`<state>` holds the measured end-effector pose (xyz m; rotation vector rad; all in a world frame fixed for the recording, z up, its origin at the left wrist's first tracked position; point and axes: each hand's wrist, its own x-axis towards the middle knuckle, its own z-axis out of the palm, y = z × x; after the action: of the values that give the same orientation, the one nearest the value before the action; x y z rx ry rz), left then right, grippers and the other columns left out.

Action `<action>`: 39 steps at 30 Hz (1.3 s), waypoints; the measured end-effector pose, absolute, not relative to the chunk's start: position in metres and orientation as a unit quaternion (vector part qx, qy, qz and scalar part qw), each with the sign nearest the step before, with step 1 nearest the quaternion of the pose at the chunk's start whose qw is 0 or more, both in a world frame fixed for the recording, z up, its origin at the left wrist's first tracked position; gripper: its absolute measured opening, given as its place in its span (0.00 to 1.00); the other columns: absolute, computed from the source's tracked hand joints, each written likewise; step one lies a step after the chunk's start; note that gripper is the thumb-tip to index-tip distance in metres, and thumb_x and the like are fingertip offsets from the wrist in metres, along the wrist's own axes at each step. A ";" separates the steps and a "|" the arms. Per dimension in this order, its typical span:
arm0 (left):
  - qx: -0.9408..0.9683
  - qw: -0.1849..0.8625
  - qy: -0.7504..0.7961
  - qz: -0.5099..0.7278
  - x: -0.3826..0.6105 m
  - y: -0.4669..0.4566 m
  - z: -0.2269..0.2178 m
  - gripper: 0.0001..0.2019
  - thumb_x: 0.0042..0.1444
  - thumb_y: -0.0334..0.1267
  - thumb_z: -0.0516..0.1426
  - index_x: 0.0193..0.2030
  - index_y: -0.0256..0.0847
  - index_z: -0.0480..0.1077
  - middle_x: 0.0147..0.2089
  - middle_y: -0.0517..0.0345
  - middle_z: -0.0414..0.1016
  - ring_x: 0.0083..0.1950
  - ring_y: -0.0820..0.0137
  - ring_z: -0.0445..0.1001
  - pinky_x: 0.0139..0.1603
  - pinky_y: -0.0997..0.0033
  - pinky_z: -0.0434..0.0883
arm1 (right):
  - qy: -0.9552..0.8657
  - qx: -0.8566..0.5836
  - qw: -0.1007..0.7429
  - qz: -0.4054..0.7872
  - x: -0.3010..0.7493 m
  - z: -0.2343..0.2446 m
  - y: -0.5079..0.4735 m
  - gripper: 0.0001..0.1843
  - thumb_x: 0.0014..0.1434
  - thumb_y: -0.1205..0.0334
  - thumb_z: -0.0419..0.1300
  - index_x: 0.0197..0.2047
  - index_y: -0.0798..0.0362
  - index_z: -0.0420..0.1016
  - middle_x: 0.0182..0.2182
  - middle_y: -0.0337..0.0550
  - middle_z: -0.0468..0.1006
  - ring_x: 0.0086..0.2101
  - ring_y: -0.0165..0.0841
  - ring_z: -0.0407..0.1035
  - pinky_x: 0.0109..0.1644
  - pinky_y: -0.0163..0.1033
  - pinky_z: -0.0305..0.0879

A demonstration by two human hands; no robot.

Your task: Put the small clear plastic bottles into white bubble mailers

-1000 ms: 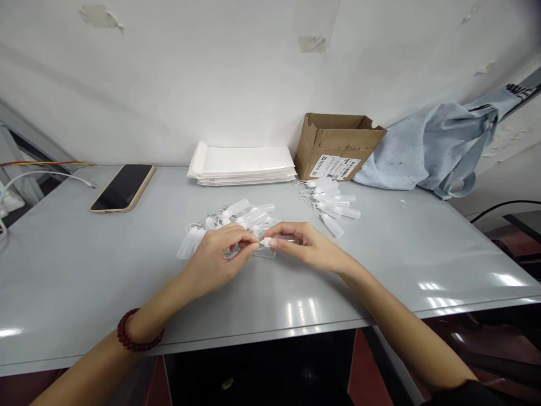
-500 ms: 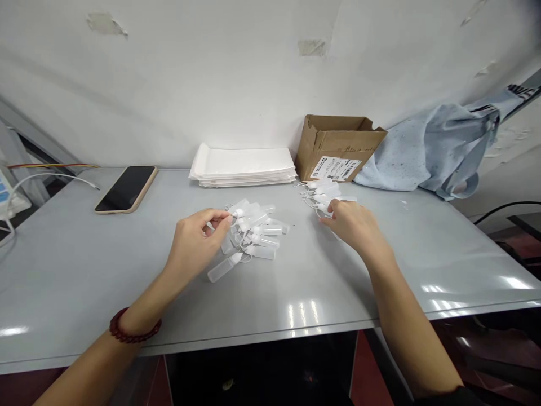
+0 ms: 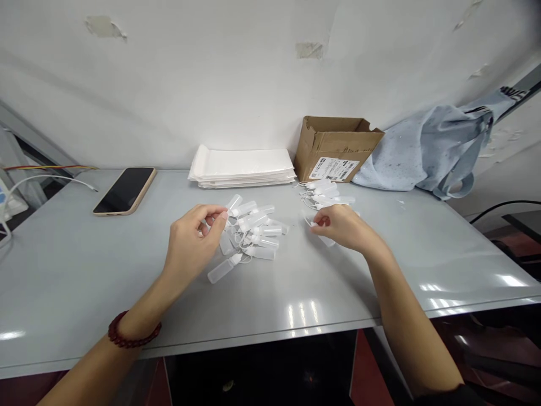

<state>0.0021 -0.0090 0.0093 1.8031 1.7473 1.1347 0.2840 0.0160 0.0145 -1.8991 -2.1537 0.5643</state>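
Observation:
Small translucent plastic squeeze bottles [image 3: 253,220], with white caps and thin loops, lie in a loose pile at mid-table. My left hand [image 3: 196,234] is closed in a pinch at the pile's left edge. Its thumb and forefinger meet at the cap end of one squeeze bottle [image 3: 234,202], whose body points away from me. To the right, my right hand [image 3: 342,226] pinches another squeeze bottle [image 3: 326,241] by its cap end, low over the table; the palm partly hides it. Just beyond lies a second group of squeeze bottles [image 3: 325,192], side by side.
White padded envelopes [image 3: 243,164] are stacked against the wall, beside an open cardboard box [image 3: 340,149]. A light blue cloth bag [image 3: 406,152] slumps at the back right. A phone [image 3: 125,190] and a white cable [image 3: 51,176] lie at the left of the grey table [image 3: 139,282].
My right hand has drawn slightly toward me and left from the right group, with a bottle in its pinch. My left hand has shifted slightly left; the bottles near its fingertips have moved.

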 end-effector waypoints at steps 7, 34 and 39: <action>0.700 0.251 0.539 0.395 0.011 -0.017 0.006 0.10 0.57 0.41 0.56 0.40 0.40 0.74 0.33 0.59 0.75 0.32 0.71 0.70 0.30 0.74 0.67 | -0.761 -0.485 0.283 0.323 0.256 0.020 0.002 0.10 0.58 0.56 0.58 0.34 0.53 0.75 0.33 0.40 0.77 0.32 0.31 0.68 0.36 0.37 0.63; 0.786 0.227 0.413 0.399 0.015 -0.022 0.004 0.05 0.60 0.35 0.55 0.37 0.41 0.73 0.34 0.58 0.75 0.33 0.72 0.70 0.34 0.73 0.67 | -0.661 -0.366 0.250 0.606 0.238 0.017 -0.007 0.14 0.62 0.55 0.56 0.43 0.54 0.76 0.31 0.41 0.76 0.28 0.27 0.69 0.32 0.34 0.63; 0.751 0.249 0.452 0.412 0.014 -0.021 0.004 0.06 0.60 0.36 0.54 0.36 0.41 0.73 0.36 0.58 0.76 0.36 0.71 0.72 0.37 0.72 0.69 | -0.653 -0.394 0.233 0.604 0.238 0.017 -0.007 0.16 0.59 0.53 0.59 0.46 0.54 0.74 0.31 0.40 0.75 0.22 0.23 0.62 0.26 0.32 0.60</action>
<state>0.0140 -0.0210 0.0044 2.0460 1.2307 1.1232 0.2376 -0.0068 0.0171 -1.0821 -1.7924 1.6583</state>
